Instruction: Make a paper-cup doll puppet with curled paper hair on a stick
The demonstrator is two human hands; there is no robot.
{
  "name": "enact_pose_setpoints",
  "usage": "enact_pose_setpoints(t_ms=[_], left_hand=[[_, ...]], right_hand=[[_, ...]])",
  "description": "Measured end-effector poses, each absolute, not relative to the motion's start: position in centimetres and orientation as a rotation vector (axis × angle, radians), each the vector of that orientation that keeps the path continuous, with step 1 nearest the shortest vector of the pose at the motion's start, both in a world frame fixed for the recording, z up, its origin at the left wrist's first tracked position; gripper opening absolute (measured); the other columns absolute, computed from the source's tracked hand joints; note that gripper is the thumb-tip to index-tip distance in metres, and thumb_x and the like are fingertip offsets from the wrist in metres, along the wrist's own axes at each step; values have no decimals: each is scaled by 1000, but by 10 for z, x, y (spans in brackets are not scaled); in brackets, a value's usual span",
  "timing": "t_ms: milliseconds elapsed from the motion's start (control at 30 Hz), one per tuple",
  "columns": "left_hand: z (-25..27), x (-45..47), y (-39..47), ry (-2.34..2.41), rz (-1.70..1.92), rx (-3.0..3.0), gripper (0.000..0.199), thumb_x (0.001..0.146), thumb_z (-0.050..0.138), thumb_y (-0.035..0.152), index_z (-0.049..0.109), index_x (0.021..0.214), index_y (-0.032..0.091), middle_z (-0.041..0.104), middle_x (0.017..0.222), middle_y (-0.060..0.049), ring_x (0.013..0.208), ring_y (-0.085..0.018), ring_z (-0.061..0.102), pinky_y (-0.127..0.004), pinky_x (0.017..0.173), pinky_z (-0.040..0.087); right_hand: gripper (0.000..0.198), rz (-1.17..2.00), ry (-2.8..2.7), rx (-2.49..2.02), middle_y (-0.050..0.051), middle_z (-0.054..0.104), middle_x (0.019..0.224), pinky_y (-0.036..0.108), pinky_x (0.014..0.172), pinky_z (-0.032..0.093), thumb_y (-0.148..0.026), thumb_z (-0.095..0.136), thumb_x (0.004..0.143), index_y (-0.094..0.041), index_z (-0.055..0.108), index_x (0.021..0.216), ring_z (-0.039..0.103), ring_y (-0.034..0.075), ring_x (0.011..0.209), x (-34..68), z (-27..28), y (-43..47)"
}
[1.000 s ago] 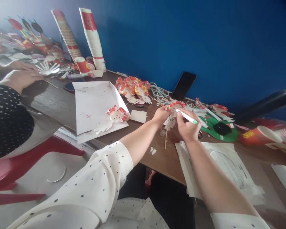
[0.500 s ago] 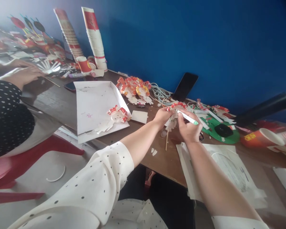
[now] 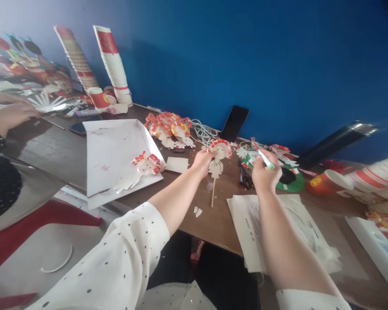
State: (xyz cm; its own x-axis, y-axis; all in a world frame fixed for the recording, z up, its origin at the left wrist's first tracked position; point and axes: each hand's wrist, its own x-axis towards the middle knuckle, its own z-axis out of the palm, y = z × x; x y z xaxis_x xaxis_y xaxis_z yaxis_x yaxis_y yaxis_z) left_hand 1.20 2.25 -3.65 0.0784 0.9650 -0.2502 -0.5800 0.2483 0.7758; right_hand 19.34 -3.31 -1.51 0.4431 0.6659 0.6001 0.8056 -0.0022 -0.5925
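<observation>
My left hand [image 3: 204, 162] pinches a paper doll [image 3: 216, 168] by the side of its head. The doll has curled red-and-white paper hair, a pale cut-out body and a thin wooden stick [image 3: 213, 192] below. My right hand [image 3: 267, 173] is closed round a white marker [image 3: 266, 159] with a green end, held apart from the doll to the right. Scissors [image 3: 245, 176] with dark handles lie between my hands. Another paper doll [image 3: 145, 165] with red-and-white curls rests on the white box lid [image 3: 106, 150] to the left. Several more dolls [image 3: 168, 127] are piled behind.
A black phone [image 3: 235, 122] leans on the blue wall. Tall stacks of paper cups [image 3: 113, 64] stand at the back left. Paper sheets [image 3: 245, 219] lie under my right forearm. A co-worker's hands [image 3: 13, 114] are at the far left. An orange cup [image 3: 330, 183] lies at right.
My right hand has drawn the marker away from the doll to the right. The doll now shows more fully in my left hand. The view has shifted right.
</observation>
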Motion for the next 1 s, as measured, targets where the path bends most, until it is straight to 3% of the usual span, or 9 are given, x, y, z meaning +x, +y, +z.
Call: enact_pose_setpoints(t_ms=[100,267,467,733,1000], left_hand=[[-31,8,23,873,1237,513,11,67,67,8,66,77,13,68,68,-6,58,-17,62,-30,63,50],[-27,5,20,850,1260,514,15,65,67,6,68,79,11,70,72,-8,63,-17,65,-32,68,53],[-26,4,20,883,1236,557,21,64,69,9,66,85,10,71,78,-11,67,-21,68,-36,68,54],[-30,2,25,889,1262,557,23,64,69,10,67,86,10,71,76,-10,72,-22,69,-34,68,54],[-29,3,23,884,1264,567,18,63,69,10,67,81,12,71,75,-8,67,-20,67,-32,67,53]], right_hand=[[35,-100,-1140,-1894,8,72,111,43,91,49,-31,50,84,-25,71,112,66,27,101,199,-11,-37],[39,27,-1330,-2090,5,67,123,44,91,48,-34,50,86,-33,67,121,62,29,108,202,-11,-40],[50,-47,-1659,-2070,7,65,127,41,93,46,-24,53,81,-29,60,130,58,28,113,206,-16,-34],[67,-10,-1770,-2190,13,65,124,52,90,47,-5,57,69,-32,62,130,59,34,114,214,-22,-31],[54,-41,-1386,-1873,10,69,113,46,93,49,-11,46,75,-24,68,123,65,27,103,209,-17,-33]])
